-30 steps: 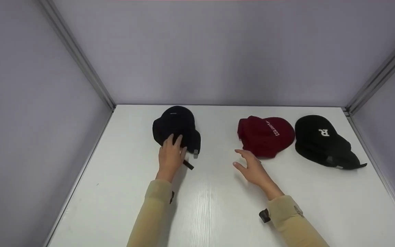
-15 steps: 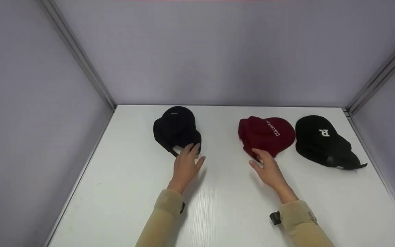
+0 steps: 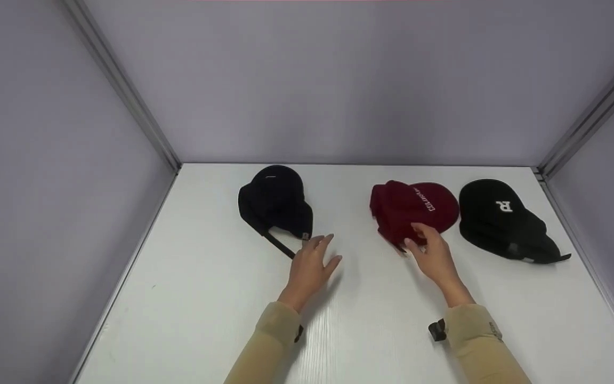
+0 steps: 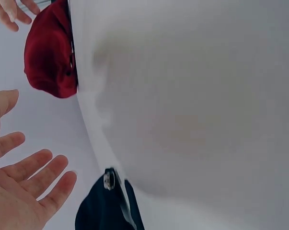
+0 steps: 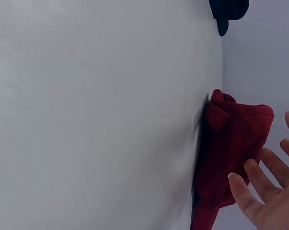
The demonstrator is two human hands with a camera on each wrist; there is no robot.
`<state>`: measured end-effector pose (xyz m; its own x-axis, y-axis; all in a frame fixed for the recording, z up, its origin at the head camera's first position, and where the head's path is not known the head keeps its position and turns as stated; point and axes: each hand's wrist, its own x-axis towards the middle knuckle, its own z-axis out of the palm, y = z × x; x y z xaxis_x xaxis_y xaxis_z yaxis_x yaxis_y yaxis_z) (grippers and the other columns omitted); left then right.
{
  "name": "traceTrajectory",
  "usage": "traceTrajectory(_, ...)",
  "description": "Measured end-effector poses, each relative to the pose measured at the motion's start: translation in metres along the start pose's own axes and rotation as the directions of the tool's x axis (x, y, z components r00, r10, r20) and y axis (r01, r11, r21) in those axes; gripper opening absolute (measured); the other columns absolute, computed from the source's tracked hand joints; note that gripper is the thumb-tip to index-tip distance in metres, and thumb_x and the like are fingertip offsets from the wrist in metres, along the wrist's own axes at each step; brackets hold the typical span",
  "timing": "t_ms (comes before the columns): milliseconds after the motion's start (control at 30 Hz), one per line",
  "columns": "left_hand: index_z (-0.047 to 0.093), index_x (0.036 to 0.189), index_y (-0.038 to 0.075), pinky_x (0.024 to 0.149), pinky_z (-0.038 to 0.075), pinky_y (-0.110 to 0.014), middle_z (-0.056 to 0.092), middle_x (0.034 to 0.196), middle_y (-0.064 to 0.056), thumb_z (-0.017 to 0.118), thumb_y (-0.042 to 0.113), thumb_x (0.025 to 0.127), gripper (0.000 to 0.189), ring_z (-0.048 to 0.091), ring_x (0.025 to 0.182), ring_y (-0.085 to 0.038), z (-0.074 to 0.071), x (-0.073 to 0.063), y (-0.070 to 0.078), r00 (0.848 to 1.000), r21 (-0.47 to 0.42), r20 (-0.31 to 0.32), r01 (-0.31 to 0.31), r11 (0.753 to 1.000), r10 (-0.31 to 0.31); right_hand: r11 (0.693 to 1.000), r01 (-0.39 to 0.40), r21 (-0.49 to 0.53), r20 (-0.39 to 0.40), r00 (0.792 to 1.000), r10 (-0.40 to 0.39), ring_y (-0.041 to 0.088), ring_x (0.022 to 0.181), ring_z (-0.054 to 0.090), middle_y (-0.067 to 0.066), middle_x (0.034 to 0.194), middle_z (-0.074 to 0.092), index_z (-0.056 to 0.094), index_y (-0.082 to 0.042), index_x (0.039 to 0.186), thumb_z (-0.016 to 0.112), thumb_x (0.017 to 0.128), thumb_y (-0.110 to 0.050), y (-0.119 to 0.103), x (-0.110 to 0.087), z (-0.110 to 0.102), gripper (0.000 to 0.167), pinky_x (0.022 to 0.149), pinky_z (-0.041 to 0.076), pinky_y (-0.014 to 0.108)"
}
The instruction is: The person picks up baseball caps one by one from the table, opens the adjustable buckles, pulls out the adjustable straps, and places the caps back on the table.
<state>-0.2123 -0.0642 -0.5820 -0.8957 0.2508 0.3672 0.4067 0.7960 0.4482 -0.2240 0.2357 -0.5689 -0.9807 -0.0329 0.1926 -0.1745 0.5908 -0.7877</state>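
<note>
Three caps lie along the back of the white table. My left hand [image 3: 308, 272] is just in front of the navy cap [image 3: 277, 197], fingers spread, holding nothing; the cap's loose strap [image 3: 280, 246] reaches out beside it. In the left wrist view the fingers [image 4: 43, 179] are apart with the palm bare. At the near edge of the red cap [image 3: 405, 205] is my right hand [image 3: 437, 261], its fingertips overlapping the cap in the head view. The right wrist view shows its fingers [image 5: 264, 179] loosely bent beside the red cap [image 5: 230, 148], gripping nothing.
To the right of the red cap, right against it, lies a black cap [image 3: 499, 221] with a white letter R. Grey panel walls [image 3: 307, 80] enclose the white table [image 3: 179, 298] at the back and both sides.
My left hand has come off the navy cap and drawn back to the right, leaving its strap extended. My right hand has moved right, to the red cap's near edge. The caps have stayed put.
</note>
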Motion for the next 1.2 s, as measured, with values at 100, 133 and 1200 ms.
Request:
traceTrajectory(100,0.056,0.137,0.009,0.091,0.049,-0.045,0.06,0.126,-0.014,0.068,0.036,0.093,0.053,0.06,0.112,-0.031,0.003,-0.001,0.005,1.0,-0.01,0.025,0.013,1.0,-0.013,1.0,0.008,-0.017,-0.016,1.0,-0.008,0.035,0.116,0.051,0.022,0.127,0.055,0.051,0.003,0.133,0.064,0.096,-0.011,0.002,0.004,-0.002,0.042,0.093,0.043,0.048)
traceTrajectory(133,0.056,0.137,0.01,0.092,0.049,-0.045,0.06,0.127,-0.014,0.068,0.036,0.093,0.053,0.06,0.113,-0.031,0.004,-0.001,0.007,0.999,-0.014,0.03,0.016,1.0,-0.015,1.0,0.011,-0.021,-0.023,1.0,-0.012,0.035,0.115,0.051,0.022,0.126,0.055,0.051,0.003,0.133,0.064,0.096,-0.011,0.003,0.006,-0.003,0.041,0.093,0.044,0.047)
traceTrajectory(1200,0.054,0.139,0.013,0.094,0.048,-0.042,0.059,0.129,-0.01,0.065,0.037,0.095,0.051,0.059,0.114,-0.027,0.025,-0.004,0.025,0.995,-0.066,0.097,0.008,0.998,-0.002,0.944,0.052,-0.325,-0.058,0.996,-0.075,0.041,0.116,0.05,0.019,0.119,0.059,0.07,-0.001,0.105,0.067,0.093,-0.006,-0.003,0.04,0.014,0.013,0.097,0.04,0.056)
